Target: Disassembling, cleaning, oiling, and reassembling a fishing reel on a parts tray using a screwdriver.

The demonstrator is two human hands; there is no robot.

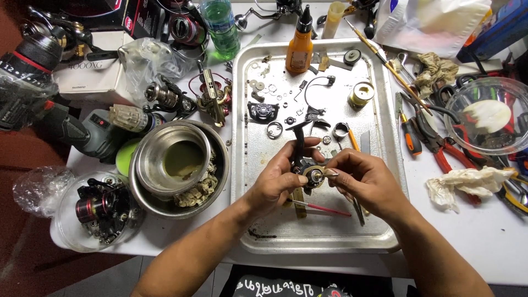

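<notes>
White table: crowded worktop, almost wholly covered with tools and parts.
Metal tray: sits mid-table, scuffed and greasy, strewn with washers, rings and small black pieces.
Left hand: closed around a dark reel body, held just above the tray.
Right hand: fingers pinched narrow on a small tool whose tip touches the reel body.
Orange bottle: upright at the tray's far edge.
Steel bowls: nested left of the tray, with murky liquid and a rag.
Pliers: red-handled, right of the tray, near a crumpled white cloth.
Floor: dark, reddish, below the table's left edge.
</notes>
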